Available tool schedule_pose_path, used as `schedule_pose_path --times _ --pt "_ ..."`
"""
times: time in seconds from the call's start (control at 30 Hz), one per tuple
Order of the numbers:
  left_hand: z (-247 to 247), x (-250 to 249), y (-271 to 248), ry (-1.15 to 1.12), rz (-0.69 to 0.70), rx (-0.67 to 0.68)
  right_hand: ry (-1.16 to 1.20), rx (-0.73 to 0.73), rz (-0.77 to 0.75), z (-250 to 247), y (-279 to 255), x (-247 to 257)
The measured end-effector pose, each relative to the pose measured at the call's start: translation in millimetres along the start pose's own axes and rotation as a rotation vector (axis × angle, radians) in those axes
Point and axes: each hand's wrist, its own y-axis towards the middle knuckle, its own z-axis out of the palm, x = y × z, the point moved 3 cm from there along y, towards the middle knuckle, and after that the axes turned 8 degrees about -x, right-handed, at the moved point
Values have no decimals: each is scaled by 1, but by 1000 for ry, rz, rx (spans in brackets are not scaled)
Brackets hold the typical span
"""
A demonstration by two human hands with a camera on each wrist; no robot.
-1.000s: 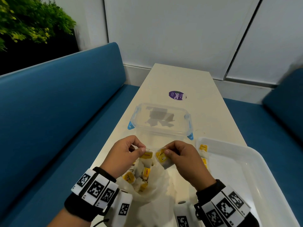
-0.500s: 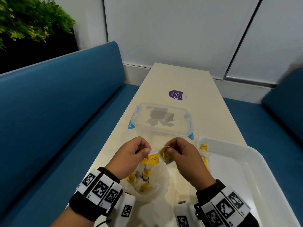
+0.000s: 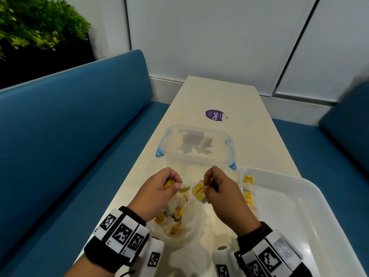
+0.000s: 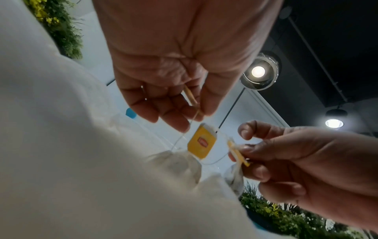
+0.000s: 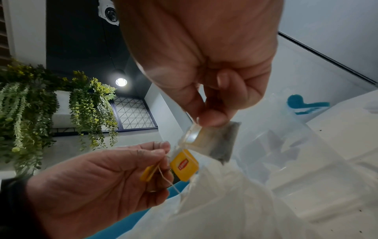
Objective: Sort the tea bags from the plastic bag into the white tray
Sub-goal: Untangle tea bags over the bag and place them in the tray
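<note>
Tea bags are being handled by both hands just above the open plastic bag (image 3: 191,222). Going from the hands outward: the right hand (image 3: 223,198) is pinching one tea bag (image 5: 216,139) between thumb and forefinger, with the other fingers curled, and the yellow tag (image 3: 198,193) of this bag is showing beside its thumb. The left hand (image 3: 157,194) is pinching a second yellow tag (image 5: 149,173) and a thin string (image 5: 166,177) between its thumb and fingertips. A third yellow tag with a red logo (image 4: 201,143) is hanging between the two hands, and thin strings are running from one hand to the other; which bag each string belongs to I cannot tell.

Under the hands, the plastic bag is lying on the pale table (image 3: 221,96) and is holding more tea bags (image 3: 173,214) with yellow tags. To the right of the right hand, the white tray (image 3: 299,212) is standing on the table, and a few tea bags (image 3: 247,188) are lying along its left wall. Behind the hands, a clear lidded container with blue clips (image 3: 196,146) is resting on the table, and farther back a round purple sticker (image 3: 215,115) is lying flat. Blue benches (image 3: 69,126) are standing on both sides of the table.
</note>
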Motion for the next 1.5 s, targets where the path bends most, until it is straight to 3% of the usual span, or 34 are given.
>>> schedule_pose_path --times 0.33,0.83,1.03,1.27,1.5 --pt "6 -12 -2 178 51 126 -8 66 -32 2 -4 6" --pt "10 -8 4 68 53 131 -146 105 -160 0 -7 11" --pt "10 1 8 -77 -40 191 -149 119 -183 1 -8 13" --pt "11 5 7 -4 -49 356 -124 121 -177 0 -5 15" --pt "8 7 11 -189 -86 296 -39 121 -135 -2 -2 12"
